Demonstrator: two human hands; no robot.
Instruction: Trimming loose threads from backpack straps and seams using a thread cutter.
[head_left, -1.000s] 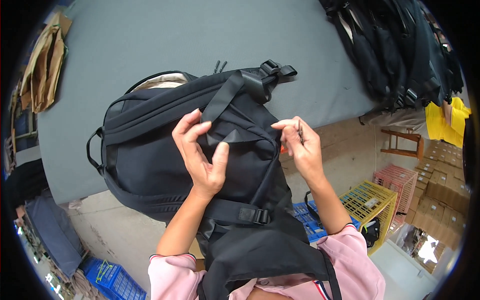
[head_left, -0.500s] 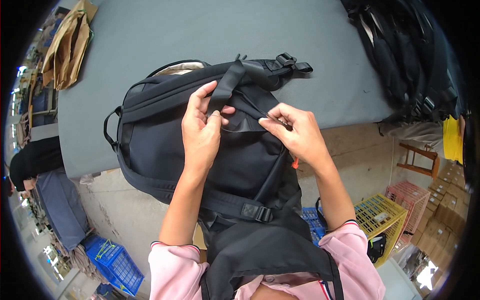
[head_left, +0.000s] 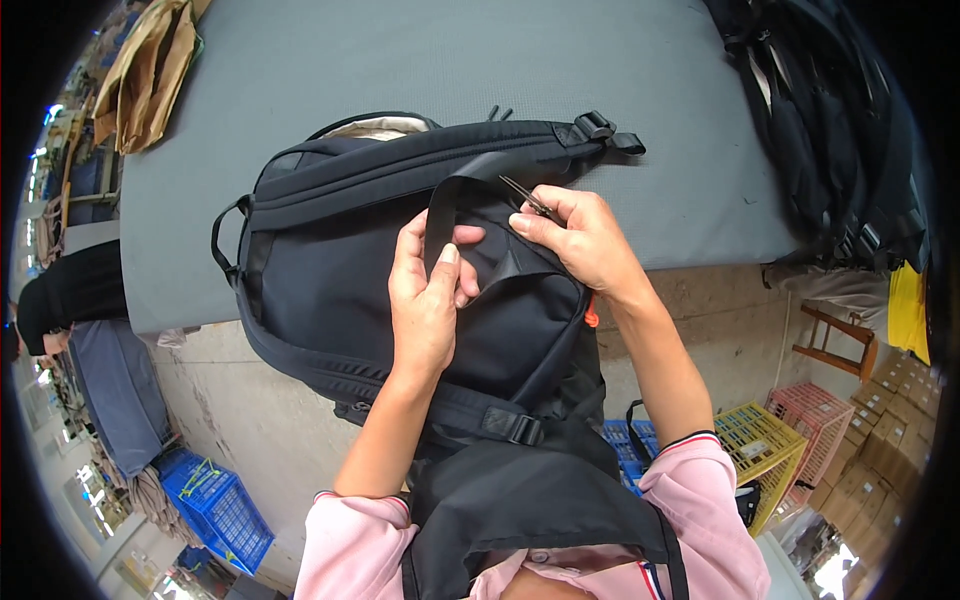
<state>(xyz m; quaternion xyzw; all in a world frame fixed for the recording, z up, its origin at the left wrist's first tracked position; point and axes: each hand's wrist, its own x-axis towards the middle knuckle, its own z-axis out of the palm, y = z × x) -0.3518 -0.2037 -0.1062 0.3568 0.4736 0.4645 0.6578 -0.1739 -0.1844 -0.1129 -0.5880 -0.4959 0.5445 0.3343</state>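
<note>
A black backpack (head_left: 330,290) lies across the front edge of the grey table, its shoulder straps facing up and its pale lining showing at the far opening. My left hand (head_left: 427,300) pinches a loop of flat black webbing strap (head_left: 440,215) between thumb and fingers, over the middle of the bag. Closed around small dark thread snips (head_left: 530,196), my right hand (head_left: 575,235) is just right of that loop; the slim pointed blades stick out to the upper left. An orange cord tab (head_left: 592,312) shows below my right wrist. The snips' handles are mostly hidden in my palm.
More black bags (head_left: 820,140) are piled at the table's (head_left: 400,60) right end, and brown paper (head_left: 150,75) lies at its far left. Below are blue (head_left: 225,510), yellow (head_left: 755,445) and pink crates (head_left: 808,425), a wooden stool (head_left: 835,340) and cardboard boxes (head_left: 880,440). Another person's dark sleeve (head_left: 75,285) is at left.
My right hand has moved up and left from the bag's side, and the snips' blades now show clearly. My left hand has shifted slightly right and down with the webbing strap.
</note>
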